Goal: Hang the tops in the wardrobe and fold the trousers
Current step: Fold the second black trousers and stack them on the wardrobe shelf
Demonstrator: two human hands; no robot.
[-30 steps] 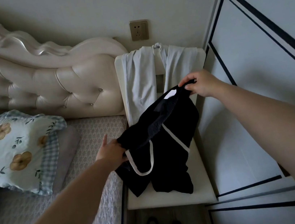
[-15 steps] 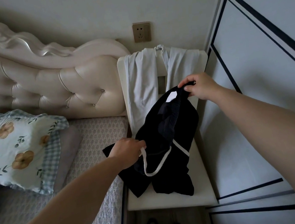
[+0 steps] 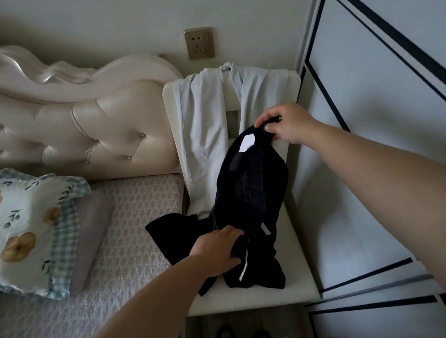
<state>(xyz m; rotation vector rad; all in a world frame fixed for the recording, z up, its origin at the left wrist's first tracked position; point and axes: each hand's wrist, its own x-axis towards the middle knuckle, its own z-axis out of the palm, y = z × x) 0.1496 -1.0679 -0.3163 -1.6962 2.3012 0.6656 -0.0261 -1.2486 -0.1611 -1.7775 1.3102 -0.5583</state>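
Note:
A black garment (image 3: 251,193) with white trim and a white label hangs over a cream chair (image 3: 298,287). My right hand (image 3: 285,124) pinches its top edge and holds it up. My left hand (image 3: 218,248) grips the lower part near the white drawstring. One black corner spills onto the bed to the left. Pale grey trousers (image 3: 204,143) are draped over the chair's backrest, both legs hanging down toward the seat.
The bed (image 3: 124,211) with a tufted headboard (image 3: 67,133) lies to the left, with a floral pillow (image 3: 15,229) on it. White wardrobe doors with dark lines (image 3: 381,118) stand shut to the right. A wall socket (image 3: 199,43) sits above the chair.
My left hand has slid right along the black garment, from its left edge to the drawstring area. My right hand holds the top edge at nearly the same spot.

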